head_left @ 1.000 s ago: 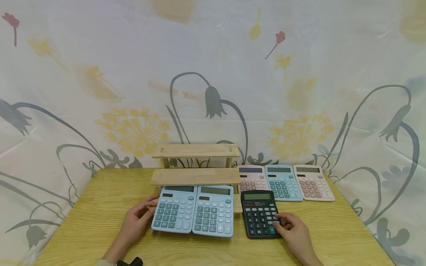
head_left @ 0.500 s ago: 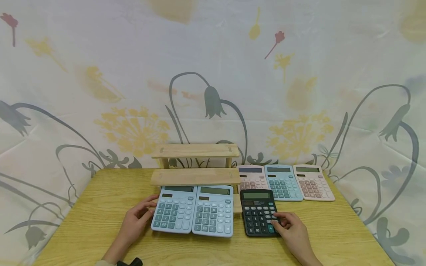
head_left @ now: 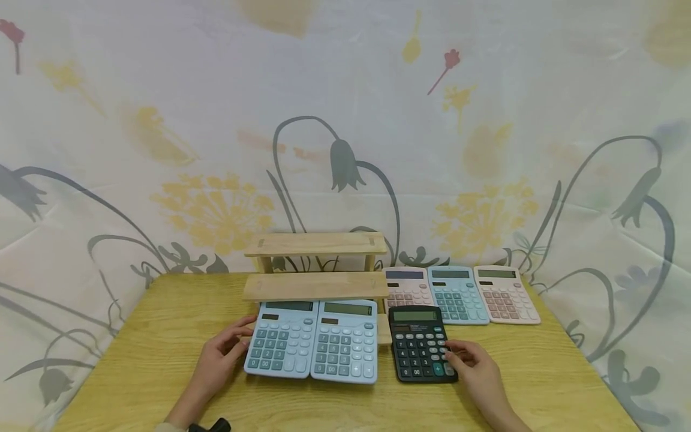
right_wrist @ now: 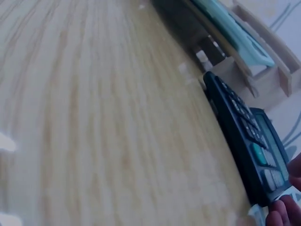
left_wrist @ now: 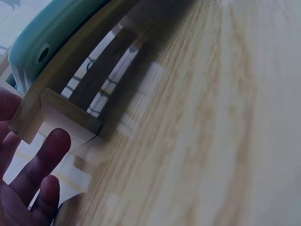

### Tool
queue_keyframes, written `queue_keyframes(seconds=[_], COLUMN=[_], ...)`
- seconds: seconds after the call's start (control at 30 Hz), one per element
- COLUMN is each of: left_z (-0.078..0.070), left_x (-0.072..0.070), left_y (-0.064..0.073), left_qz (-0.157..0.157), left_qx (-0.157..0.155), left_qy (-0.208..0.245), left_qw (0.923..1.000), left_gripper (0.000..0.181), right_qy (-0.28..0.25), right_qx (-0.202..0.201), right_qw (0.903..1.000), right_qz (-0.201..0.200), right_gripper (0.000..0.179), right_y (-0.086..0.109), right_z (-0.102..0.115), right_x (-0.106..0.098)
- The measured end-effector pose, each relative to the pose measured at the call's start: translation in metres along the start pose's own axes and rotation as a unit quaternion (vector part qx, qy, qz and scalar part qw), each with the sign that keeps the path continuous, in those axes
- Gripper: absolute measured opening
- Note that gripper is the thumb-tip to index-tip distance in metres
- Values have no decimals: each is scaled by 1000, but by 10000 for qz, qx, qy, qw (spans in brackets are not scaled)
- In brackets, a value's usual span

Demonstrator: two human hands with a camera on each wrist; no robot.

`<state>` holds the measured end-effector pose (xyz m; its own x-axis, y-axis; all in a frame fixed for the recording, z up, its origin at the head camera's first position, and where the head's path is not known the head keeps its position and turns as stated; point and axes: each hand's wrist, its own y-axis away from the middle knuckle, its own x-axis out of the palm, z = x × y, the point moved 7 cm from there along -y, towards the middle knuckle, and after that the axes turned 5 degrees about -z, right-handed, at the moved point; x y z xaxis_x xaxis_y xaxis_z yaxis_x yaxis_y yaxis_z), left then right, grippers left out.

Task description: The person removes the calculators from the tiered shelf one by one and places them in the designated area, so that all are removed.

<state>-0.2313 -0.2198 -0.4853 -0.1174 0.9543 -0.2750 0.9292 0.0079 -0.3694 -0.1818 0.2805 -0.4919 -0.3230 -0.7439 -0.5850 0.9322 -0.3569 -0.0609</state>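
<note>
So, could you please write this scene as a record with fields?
Left grip: at left end of pale wooden stepped rack; contact unclear
Right grip: pinches lower right side of black rectangular calculator
Lowest step: two pale blue rectangular calculators, side by side
Back row, left to right: pink calculator, blue calculator, second pink calculator
Surface: yellow wooden table

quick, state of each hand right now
Left hand: open, beside the tiered pale wooden rack.
Right hand: closed, pinching the black rectangular calculator by its edge.

The right hand (head_left: 479, 373) holds 1 black calculator (head_left: 418, 347).
</note>
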Motion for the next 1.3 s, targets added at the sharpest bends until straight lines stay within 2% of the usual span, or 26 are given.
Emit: queue_keyframes(seconds=[0.37,0.73,1.0,1.3], left_z=[0,-1,0,0], left_x=[0,-1,0,-1], left_y=[0,0,1,1], left_qz=[-13,-13,-5,-12], left_qx=[11,109,71,44], left_qy=[5,6,9,28], left_qw=[10000,9999,10000,10000], left_gripper=[12,11,11,12], right_qy=[-284,-1108,-1319,-1525], right_qx=[-139,-320,-420,-360], right_qw=[9992,9920,9876,9817], right_qz=[239,520,745,1080], right_gripper=[24,21,22,22], right_y=[0,10,19,27], right_z=[18,46,62,72], right_x=[0,17,29,44])
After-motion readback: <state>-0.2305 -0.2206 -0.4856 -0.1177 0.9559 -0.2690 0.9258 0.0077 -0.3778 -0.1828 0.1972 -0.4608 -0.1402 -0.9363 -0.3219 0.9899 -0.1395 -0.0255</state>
